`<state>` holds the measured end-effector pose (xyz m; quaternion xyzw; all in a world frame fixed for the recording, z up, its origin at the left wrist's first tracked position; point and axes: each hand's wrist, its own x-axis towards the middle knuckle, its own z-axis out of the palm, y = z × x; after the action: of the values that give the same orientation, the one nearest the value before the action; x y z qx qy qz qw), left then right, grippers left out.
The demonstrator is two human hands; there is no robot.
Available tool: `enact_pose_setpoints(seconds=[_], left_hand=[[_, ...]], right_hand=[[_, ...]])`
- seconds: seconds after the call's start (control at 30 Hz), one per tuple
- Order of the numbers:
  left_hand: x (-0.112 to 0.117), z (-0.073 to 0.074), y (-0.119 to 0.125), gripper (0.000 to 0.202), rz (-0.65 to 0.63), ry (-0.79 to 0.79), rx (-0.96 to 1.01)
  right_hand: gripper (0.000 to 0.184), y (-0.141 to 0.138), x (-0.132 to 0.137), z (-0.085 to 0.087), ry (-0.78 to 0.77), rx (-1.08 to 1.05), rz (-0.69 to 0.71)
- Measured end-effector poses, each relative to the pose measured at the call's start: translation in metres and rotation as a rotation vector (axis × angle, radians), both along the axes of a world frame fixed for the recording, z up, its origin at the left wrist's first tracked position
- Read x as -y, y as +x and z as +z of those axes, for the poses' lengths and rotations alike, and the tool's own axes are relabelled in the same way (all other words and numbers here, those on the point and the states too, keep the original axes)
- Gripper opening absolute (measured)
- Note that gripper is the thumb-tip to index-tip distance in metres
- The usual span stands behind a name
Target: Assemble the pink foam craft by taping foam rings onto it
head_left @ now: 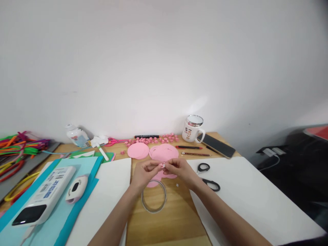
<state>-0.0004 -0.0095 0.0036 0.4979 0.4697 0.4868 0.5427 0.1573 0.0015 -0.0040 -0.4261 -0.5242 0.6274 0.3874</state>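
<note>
The wooden table carries white sheets, blue paper and pipe cleaners at the left, a tape ring, scissors and pink discs mid-table, and pencils, a mug and a phone behind.

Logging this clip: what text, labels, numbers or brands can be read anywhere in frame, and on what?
"52": dark digits on the white mug; the orange letters beneath are too blurred to read.
Blue printed label on the white device: too small to read.
Label on the bottle: blurred, unreadable.
No text shows on the small white piece pinched between the left hand and right hand.
</note>
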Motion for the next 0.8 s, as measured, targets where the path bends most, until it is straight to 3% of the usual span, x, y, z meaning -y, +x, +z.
enact_pose_setpoints(seconds=[0.27,0.47,0.67,0.73,0.8], left_hand=[[0.001,-0.003,0.001,0.022,0.054,0.036,-0.083],[0.000,-0.005,0.003,0.020,0.035,0.021,-0.113],[-0.001,-0.005,0.004,0.020,0.041,0.035,-0.107],[-0.001,-0.004,0.004,0.022,0.048,0.020,-0.074],[-0.001,-0.003,0.004,0.022,0.044,0.006,-0.046]], right_hand=[[0.032,-0.006,-0.001,-0.012,0.042,-0.035,-0.139],[0.024,-0.004,0.001,-0.018,0.347,0.135,-0.229],[0.038,-0.004,0.002,-0.014,-0.037,-0.157,-0.164],[0.047,-0.002,0.000,-0.013,-0.055,-0.207,-0.162],[0.043,0.000,-0.002,-0.012,-0.022,-0.189,-0.168]])
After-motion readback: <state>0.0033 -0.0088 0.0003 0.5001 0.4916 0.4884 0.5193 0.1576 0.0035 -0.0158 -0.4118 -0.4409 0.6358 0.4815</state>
